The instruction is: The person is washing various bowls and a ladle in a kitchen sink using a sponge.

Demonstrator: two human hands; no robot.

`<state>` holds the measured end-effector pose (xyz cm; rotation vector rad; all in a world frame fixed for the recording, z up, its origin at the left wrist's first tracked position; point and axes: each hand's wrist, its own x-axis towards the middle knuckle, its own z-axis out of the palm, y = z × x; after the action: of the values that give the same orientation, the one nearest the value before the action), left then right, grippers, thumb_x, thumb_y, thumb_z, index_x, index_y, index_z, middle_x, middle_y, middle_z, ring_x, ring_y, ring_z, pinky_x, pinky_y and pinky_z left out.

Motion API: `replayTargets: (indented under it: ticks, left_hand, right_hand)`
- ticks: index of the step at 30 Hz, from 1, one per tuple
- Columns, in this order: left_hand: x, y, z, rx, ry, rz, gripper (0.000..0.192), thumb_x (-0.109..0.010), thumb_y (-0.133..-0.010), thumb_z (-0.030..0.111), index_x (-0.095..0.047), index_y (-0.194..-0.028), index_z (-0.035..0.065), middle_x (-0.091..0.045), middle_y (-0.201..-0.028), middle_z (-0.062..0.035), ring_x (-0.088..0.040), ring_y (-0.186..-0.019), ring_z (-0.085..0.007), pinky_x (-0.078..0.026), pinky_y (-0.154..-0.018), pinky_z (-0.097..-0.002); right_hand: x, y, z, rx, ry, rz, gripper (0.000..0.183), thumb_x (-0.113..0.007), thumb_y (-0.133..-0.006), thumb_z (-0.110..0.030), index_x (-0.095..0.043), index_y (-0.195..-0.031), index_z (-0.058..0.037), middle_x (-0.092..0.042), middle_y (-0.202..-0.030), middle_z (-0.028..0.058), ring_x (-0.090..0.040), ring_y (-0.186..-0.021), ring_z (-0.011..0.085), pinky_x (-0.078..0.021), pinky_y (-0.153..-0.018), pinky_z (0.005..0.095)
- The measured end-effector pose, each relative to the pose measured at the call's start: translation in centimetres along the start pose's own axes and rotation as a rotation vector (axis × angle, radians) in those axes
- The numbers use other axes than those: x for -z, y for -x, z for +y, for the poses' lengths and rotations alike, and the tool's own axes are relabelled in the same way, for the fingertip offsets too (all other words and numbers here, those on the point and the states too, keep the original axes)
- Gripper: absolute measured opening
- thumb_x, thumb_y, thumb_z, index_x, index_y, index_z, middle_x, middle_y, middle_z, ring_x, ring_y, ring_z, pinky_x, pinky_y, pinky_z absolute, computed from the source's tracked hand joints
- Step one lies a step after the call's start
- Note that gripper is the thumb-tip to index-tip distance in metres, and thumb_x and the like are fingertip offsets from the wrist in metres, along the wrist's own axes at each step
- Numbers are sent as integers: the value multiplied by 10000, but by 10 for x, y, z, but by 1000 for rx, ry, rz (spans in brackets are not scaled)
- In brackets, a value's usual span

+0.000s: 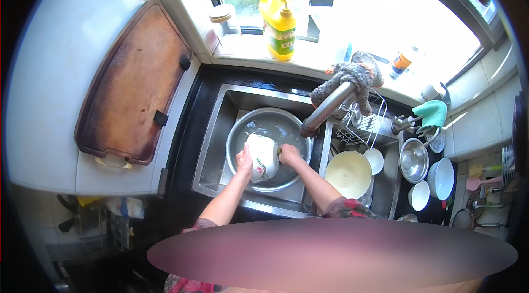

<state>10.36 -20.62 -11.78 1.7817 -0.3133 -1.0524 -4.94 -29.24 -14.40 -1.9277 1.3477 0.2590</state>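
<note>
A white bowl (pixel 263 158) with a red and green floral print is tilted on its side over a round metal basin (pixel 231 132). My left hand (pixel 244 159) grips the bowl from its left. At the bowl's right side, my right hand (pixel 290 154) is closed around a small yellow-green piece (pixel 279 150), perhaps a sponge; most of it is hidden by the fingers and the bowl. Water (pixel 268 127) lies in the basin, which sits inside the left compartment of a stainless steel sink (pixel 210 140).
A faucet (pixel 330 105) wrapped in grey cloth reaches over the sink divider. The right compartment holds a large cream bowl (pixel 348 175), a small white bowl (pixel 374 161) and a wire rack (pixel 376 107). Several bowls stand farther right, including a metal one (pixel 413 161). A yellow pump bottle (pixel 282 32) occupies the windowsill.
</note>
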Motion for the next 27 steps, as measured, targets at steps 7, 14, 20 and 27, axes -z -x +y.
replayTargets:
  ticks: [7, 14, 20, 27]
  left_hand:
    - [19, -23, -4, 106, 80, 15, 629, -330, -897, 531, -572, -1001, -40, -602, -957, -135, -578, -882, -227, -452, -760, -348]
    - [7, 0, 12, 136, -32, 70, 708, -292, -883, 580, -529, -1050, -66, -570, -1015, -160, -558, -910, -241, -454, -750, -356]
    - [6, -1, 9, 24, 43, 58, 598, -412, -879, 507, -627, -904, -50, -621, -803, -126, -573, -739, -189, -454, -671, -338]
    - [6, -19, -22, -113, 81, 88, 409, -540, -868, 330, -585, -681, -30, -541, -619, -17, -450, -568, -93, -385, -534, -281]
  right_hand:
    - [16, 111, -51, 697, 9, 446, 350, -538, -767, -116, -534, -1117, -103, -601, -969, 105, -473, -1055, 336, -380, -870, 442]
    - [11, 86, -45, 953, 299, 387, 443, -551, -803, -245, -468, -1220, -124, -441, -1212, 76, -325, -1216, 322, -306, -968, 484]
    - [8, 23, -59, 806, 5, 385, 406, -433, -867, -247, -458, -1212, -33, -491, -1163, 165, -417, -1136, 346, -291, -1000, 428]
    - [-5, -58, -29, 469, -232, 54, 530, -230, -921, -377, -499, -1169, 6, -497, -1191, 217, -423, -1156, 315, -276, -1022, 367]
